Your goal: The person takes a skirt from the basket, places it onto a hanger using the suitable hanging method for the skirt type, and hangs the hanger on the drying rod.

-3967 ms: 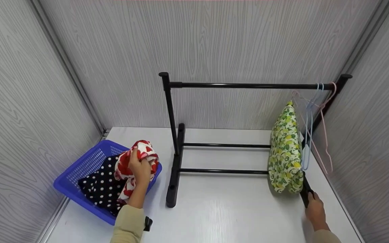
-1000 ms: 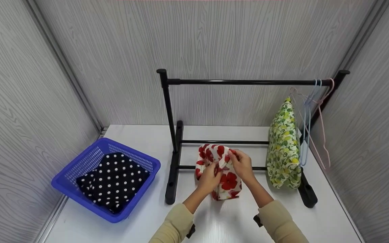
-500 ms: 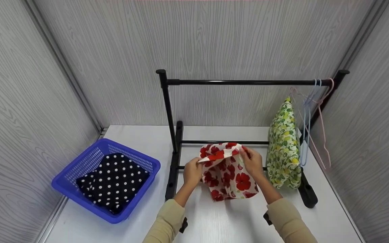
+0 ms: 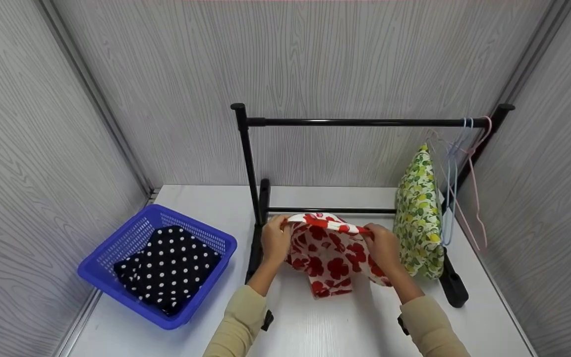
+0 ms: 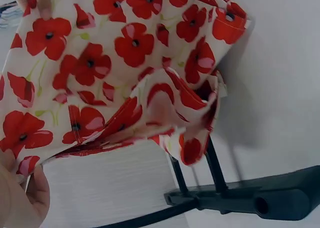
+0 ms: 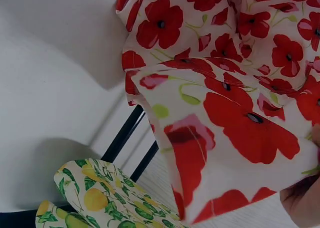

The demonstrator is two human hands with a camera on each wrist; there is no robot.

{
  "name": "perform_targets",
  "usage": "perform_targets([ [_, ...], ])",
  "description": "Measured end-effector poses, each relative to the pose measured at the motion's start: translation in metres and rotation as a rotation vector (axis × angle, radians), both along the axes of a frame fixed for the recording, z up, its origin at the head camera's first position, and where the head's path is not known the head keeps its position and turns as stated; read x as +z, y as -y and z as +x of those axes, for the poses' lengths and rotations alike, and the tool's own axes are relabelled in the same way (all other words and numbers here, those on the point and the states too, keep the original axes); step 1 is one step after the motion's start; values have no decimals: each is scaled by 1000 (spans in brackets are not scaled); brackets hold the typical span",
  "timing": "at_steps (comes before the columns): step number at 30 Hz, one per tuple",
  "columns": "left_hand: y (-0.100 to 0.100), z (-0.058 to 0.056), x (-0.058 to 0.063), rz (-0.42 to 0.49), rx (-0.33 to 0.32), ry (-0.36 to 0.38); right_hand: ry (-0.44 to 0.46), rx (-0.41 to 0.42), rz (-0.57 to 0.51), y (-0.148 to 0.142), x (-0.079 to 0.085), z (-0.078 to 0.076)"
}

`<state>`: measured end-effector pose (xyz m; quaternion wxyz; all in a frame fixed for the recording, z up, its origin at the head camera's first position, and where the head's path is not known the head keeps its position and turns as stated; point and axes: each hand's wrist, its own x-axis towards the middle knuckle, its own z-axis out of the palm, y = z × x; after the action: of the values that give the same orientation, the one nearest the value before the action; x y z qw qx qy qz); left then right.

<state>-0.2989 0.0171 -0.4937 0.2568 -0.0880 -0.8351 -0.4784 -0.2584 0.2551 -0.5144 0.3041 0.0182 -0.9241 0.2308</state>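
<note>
A white cloth garment with red poppies point(image 4: 327, 258) is stretched by its upper edge between both hands, in front of the clothes rack. My left hand point(image 4: 275, 240) pinches the left end of that edge. At the other end, my right hand point(image 4: 383, 248) grips the edge between thumb and fingers. The cloth hangs down in folds below, its lower part close over the white table. In the left wrist view, the garment point(image 5: 135, 45) spreads out from the left hand point(image 5: 22, 195). A side flap shows large in the right wrist view, with the right hand point(image 6: 302, 203) at its edge.
A black clothes rack point(image 4: 365, 122) stands behind the hands. At its right end hang a lemon-print garment point(image 4: 418, 213), a blue hanger point(image 4: 449, 198) and a pink hanger point(image 4: 476, 198). A blue basket point(image 4: 92, 270) at left contains a black polka-dot cloth point(image 4: 171, 263). Walls enclose the table.
The left hand has taken the poppy garment out of the basket, and the right hand has left the rack's foot to grip it too. The hands have spread apart, opening the bunched cloth.
</note>
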Motion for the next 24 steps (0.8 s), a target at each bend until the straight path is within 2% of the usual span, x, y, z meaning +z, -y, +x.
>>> perform_targets([
  [2, -4, 3, 3, -25, -33, -47, -6, -33, 18, 3, 2, 0],
  [6, -8, 7, 12, -56, -45, -103, 52, -58, 60, 5, 0, 1],
  [10, -4, 7, 21, -4, -8, -129, 168, -79, 63, -5, -22, 3],
  [13, 1, 4, 22, 33, 9, -124, 302, -66, 27, -12, -46, 4],
  [16, 4, 1, 18, 58, 12, -110, 406, 39, -93, -11, -68, 6],
  [20, 6, -1, 15, 98, 24, -87, 536, 243, -362, 0, -89, 10],
  [22, 7, -1, 15, 108, 31, -75, 590, 343, -429, 7, -98, 14],
  [24, 7, -1, 15, 112, 42, -69, 642, 428, -430, 15, -105, 20],
])
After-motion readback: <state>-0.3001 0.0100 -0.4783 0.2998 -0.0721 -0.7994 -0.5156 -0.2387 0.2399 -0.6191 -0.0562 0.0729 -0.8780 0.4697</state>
